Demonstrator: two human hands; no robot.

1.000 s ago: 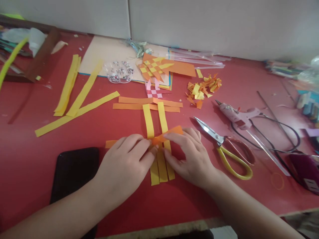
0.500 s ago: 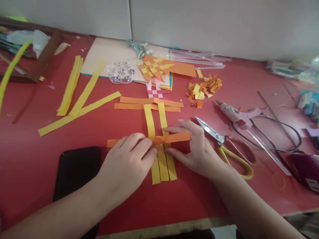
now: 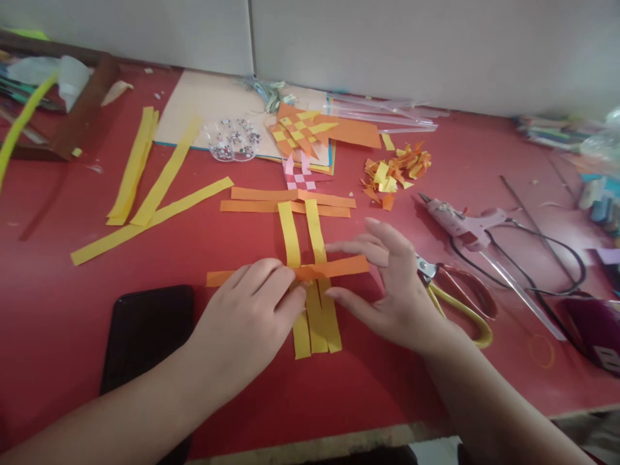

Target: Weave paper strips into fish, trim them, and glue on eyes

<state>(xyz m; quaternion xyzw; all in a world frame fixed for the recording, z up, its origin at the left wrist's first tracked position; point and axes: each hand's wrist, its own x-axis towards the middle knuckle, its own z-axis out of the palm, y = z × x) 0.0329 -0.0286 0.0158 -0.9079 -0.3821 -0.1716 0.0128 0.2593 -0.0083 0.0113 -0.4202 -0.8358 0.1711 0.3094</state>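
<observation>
Three yellow paper strips (image 3: 323, 323) lie upright side by side, crossed by an orange paper strip (image 3: 339, 267). My left hand (image 3: 256, 303) is closed over the crossing, its fingertips pressed on the orange strip, and it hides part of the weave. The strip's left end shows beyond my knuckles. My right hand (image 3: 387, 284) is open around the strip's right end, thumb and fingers apart, with the thumb tip close to the right yellow strip. Two more loose orange strips (image 3: 252, 194) lie just beyond the yellow strips' far ends.
Scissors (image 3: 455, 290) and a glue gun (image 3: 465, 226) with its cable lie on the right. A black phone (image 3: 145, 336) rests at left, below several loose yellow strips (image 3: 165, 213). Farther back are paper scraps (image 3: 397, 169), googly eyes (image 3: 235, 139) and a woven paper fish (image 3: 298, 132).
My right hand has moved slightly to the right, off the orange strip, and its fingers have spread wider. My left hand stays on the strips.
</observation>
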